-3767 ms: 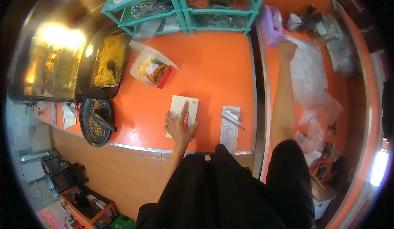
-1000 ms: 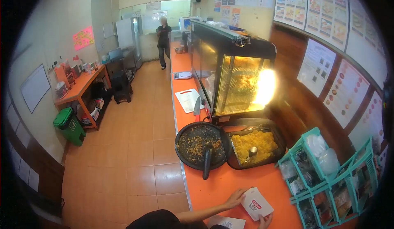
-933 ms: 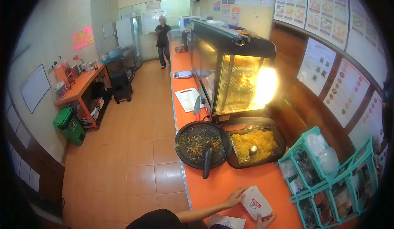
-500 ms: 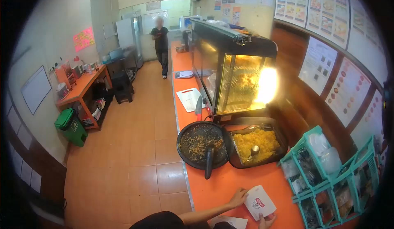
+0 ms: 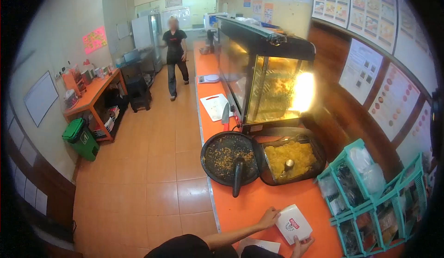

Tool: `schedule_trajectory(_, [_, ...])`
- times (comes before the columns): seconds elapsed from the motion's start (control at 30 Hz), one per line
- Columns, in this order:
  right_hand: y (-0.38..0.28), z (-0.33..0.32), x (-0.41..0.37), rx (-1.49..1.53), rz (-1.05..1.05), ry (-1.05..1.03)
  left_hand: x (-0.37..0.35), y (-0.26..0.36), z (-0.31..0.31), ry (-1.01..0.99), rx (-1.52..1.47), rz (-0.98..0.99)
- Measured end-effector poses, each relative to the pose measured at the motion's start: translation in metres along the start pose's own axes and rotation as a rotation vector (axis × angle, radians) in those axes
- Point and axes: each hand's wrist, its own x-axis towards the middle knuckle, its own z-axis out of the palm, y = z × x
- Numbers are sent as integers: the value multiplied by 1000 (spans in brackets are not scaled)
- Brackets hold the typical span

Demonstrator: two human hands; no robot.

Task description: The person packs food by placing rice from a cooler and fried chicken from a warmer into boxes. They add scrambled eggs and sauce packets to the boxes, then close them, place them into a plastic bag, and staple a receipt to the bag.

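Note:
A white paper food box with a red logo (image 5: 293,223) rests on the orange counter (image 5: 252,202) at the bottom of the head view. My left hand (image 5: 268,217) holds its left edge. My right hand (image 5: 301,247) grips its lower right corner, partly cut off by the frame edge. Another white printed paper (image 5: 259,246) lies flat just below, by my dark sleeve.
A round black pan of crumbs (image 5: 229,157) and a tray of yellow fried food (image 5: 289,160) sit ahead on the counter. Behind them glows a heated display case (image 5: 268,80). Teal wire shelves (image 5: 374,198) stand at right. A person in black (image 5: 175,50) walks in the aisle.
The view lifted from looking down at the counter to looking along the kitchen. Both hands now hold the white box. The person in the aisle has walked closer.

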Motion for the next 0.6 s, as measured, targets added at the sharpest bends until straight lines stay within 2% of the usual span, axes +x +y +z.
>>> schedule_trajectory(0.2, [35, -9, 9, -76, -112, -59, -1, 3, 0, 19, 14, 27])
schedule_trajectory(0.3, [7, 5, 5, -56, -23, -15, -3, 13, -2, 35, -4, -32])
schedule_trajectory(0.6, [-20, 9, 3, -116, 66, 35, -4, 6, 2, 6, 77, -22])
